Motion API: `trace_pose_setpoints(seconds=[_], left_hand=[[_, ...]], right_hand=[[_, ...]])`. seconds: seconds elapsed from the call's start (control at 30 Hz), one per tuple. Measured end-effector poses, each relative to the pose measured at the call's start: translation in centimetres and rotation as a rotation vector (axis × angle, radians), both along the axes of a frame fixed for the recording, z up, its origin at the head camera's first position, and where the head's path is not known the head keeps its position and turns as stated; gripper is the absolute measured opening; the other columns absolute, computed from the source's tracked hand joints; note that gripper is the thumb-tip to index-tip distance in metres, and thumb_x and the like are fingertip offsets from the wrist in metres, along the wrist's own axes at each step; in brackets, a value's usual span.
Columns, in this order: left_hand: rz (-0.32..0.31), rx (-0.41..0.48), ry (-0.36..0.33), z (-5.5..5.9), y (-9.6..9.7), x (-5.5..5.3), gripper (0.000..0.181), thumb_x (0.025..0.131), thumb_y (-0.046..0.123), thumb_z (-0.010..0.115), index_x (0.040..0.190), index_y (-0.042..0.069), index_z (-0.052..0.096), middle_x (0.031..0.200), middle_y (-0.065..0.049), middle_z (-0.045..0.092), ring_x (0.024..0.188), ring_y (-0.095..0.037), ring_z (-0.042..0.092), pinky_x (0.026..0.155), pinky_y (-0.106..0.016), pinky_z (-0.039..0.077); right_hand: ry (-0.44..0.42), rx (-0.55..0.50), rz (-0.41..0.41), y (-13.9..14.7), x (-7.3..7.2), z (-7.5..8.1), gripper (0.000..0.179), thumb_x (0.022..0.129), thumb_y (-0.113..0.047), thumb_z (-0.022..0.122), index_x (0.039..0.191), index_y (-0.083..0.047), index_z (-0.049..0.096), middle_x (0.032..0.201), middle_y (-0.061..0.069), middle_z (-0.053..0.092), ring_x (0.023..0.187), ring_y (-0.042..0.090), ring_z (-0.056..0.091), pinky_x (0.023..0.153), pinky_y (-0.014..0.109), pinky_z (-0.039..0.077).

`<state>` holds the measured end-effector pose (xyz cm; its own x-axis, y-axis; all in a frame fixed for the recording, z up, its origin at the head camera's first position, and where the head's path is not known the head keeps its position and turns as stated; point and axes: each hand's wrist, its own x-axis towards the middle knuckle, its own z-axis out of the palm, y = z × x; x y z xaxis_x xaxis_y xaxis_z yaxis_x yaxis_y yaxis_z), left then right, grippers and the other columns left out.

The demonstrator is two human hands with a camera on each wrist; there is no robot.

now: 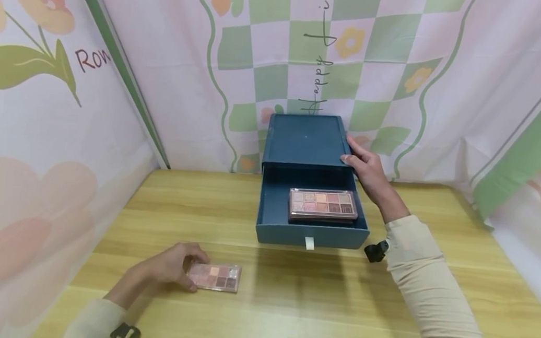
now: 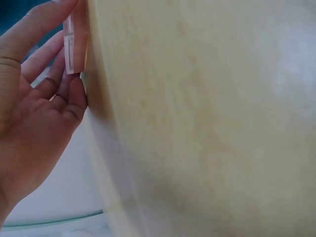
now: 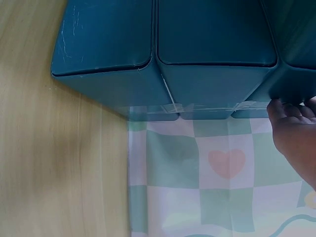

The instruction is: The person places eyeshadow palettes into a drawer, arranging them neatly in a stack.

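Note:
My left hand [image 1: 174, 264] grips the left end of a clear-lidded eyeshadow palette [image 1: 220, 278] at the table's left front, thumb on the near side and fingers on the far side. In the left wrist view the palette [image 2: 75, 44] shows edge-on between thumb and fingers. My right hand [image 1: 369, 173] holds a dark teal drawer unit [image 1: 305, 140] by its right side, the thumb over the top edge. The unit's top drawer [image 1: 274, 206] is pulled out, and another eyeshadow palette [image 1: 323, 203] lies in its right part, atop something similar.
The unit has several tiers, and lower drawers [image 3: 212, 34] show in the right wrist view. The pulled-out drawer overhangs the wood-grain table [image 1: 298, 307] and has a white pull tab [image 1: 310, 243]. A patterned curtain [image 1: 270, 43] hangs close behind.

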<state>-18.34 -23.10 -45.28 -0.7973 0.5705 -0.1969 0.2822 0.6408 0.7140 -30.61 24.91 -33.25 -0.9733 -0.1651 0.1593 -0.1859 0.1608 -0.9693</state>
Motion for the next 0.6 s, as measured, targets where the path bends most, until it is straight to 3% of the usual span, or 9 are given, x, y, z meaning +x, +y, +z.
trace_pose_setpoints(seconds=[0.3,0.5,0.6], left_hand=[[0.038,0.036,-0.029,-0.35,-0.22,-0.26,0.056,0.063,0.017,0.092,0.114,0.012,0.071,0.114,-0.003,0.068,0.102,-0.019,0.056,0.091,-0.02,0.045],[0.042,0.041,-0.031,-0.02,-0.12,-0.1,0.057,0.062,0.017,0.092,0.115,0.011,0.071,0.112,-0.004,0.067,0.101,-0.019,0.056,0.09,-0.021,0.046],[0.049,0.035,-0.028,0.24,-0.09,-0.1,0.058,0.062,0.018,0.092,0.116,0.011,0.071,0.113,-0.004,0.068,0.102,-0.02,0.056,0.09,-0.022,0.046]], right_hand=[[0.001,-0.002,0.003,0.06,-0.01,0.1,0.067,0.104,-0.023,0.052,0.162,-0.023,0.017,0.173,-0.001,0.008,0.159,0.026,0.019,0.103,0.008,0.045],[-0.004,-0.02,0.008,-0.01,0.1,0.09,0.067,0.104,-0.022,0.051,0.162,-0.021,0.017,0.173,0.001,0.009,0.158,0.027,0.02,0.098,0.006,0.046],[-0.003,-0.012,0.006,0.02,0.07,0.0,0.067,0.104,-0.023,0.051,0.162,-0.021,0.017,0.173,0.0,0.009,0.159,0.026,0.019,0.101,0.007,0.044]])
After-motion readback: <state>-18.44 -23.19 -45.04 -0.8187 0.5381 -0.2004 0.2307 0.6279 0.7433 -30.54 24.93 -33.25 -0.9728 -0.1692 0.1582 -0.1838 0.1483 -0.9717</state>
